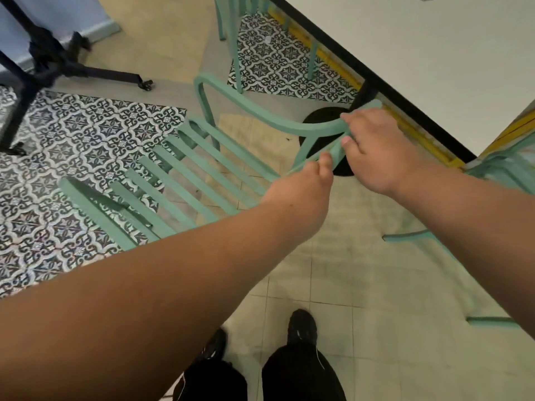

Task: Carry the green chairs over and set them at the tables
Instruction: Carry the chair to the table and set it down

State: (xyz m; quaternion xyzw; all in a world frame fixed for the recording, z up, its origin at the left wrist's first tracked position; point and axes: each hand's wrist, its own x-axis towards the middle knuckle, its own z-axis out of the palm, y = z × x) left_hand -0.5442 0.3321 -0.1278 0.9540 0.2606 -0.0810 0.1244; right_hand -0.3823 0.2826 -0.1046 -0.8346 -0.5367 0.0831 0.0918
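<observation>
A mint-green slatted chair (185,175) stands in front of me beside the corner of a white table (419,53) with a black edge. My left hand (304,186) grips the chair's rear frame where the slats end. My right hand (373,149) holds the curved armrest rail just to the right of it, fingers wrapped over the bar. The chair's seat slats run away to the left over the patterned tiles. The chair's rear legs are hidden by my arms.
Another green chair (234,39) stands at the table's far side, and a third (503,166) at the right edge. The table's round black base (324,120) sits under the corner. A black table stand (49,65) stands far left. My feet (301,328) are on plain tiles.
</observation>
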